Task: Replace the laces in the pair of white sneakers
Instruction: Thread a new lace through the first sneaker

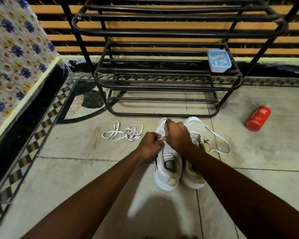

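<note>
Centre frame, lacing shoe: left hand and right hand each pinching lace. Keep flat, feed tip squarely, even up ends (eyelets hidden by knuckles).

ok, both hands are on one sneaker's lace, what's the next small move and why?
Probably pull the pinched lace on through its eyelet. The left hand and right hand both pinch the lace above the sneaker tongue, so a pass looks half done; a spare lace lies loose on the floor. Threading in or out, I cannot tell.
</note>
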Available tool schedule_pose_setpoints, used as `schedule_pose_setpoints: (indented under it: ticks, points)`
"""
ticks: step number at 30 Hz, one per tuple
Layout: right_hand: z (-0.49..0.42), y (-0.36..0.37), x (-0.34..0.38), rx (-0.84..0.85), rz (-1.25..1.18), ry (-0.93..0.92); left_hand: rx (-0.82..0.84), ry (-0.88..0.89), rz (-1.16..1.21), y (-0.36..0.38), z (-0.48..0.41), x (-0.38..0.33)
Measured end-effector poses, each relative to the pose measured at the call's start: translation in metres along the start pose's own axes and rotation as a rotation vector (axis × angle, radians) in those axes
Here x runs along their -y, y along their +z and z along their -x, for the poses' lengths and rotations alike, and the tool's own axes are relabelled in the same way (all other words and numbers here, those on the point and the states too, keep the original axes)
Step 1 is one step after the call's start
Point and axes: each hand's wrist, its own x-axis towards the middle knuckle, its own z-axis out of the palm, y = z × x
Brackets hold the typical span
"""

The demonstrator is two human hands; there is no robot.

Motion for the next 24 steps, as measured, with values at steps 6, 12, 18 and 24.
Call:
schedule_pose_setpoints:
  ticks: [6,12,18,24]
  points:
    - [0.0024,0.0045,0.0052,-0.071,-0.061,0.057,0.016,-0.015,0.035,0.0001,-0.0011,0.0016]
    - [0.0041,0.0046,0.0057,-0.078,-0.045,0.053,0.001,0.002,0.08,0.0027,0.0003,0.0011]
    - [0.0045,0.0012,0.0046,-0.004,0.089,-0.051,-0.016,0.024,0.099,0.0053,-0.0004,0.0036]
    - [0.0047,-0.0049,0.0078,-0.016,-0.045,-0.01,-0.015,0.056,0.019,0.0026,-0.0028,0.0042]
